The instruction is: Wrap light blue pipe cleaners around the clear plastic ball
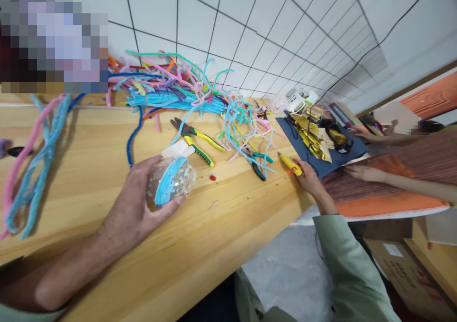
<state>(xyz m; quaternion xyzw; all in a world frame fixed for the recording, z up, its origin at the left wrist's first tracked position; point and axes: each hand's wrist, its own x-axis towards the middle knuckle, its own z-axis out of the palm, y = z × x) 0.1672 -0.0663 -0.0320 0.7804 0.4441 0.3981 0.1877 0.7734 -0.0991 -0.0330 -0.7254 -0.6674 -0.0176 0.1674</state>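
My left hand [137, 203] is closed around a clear plastic ball [187, 179] with a light blue fuzzy band around its middle and shiny flecks showing inside. A small white piece [177, 149] lies against its far side. In my right hand [310, 179] is a yellow glue gun [291, 164], its nozzle pointing left over the wooden table [228, 226]. Beyond the ball lie pliers with yellow and green handles [198, 148]. Smaller pliers with teal and black handles [257, 167] lie between my hands, partly under pipe cleaners.
Pipe cleaners [174, 100] in many colours are heaped along the tiled wall. More pipe cleaners [46, 169] hang close at the left. A dark blue mat [317, 167] holds gold foil [310, 138]. Another person's hands [360, 173] rest at the right, near a striped cloth [403, 174].
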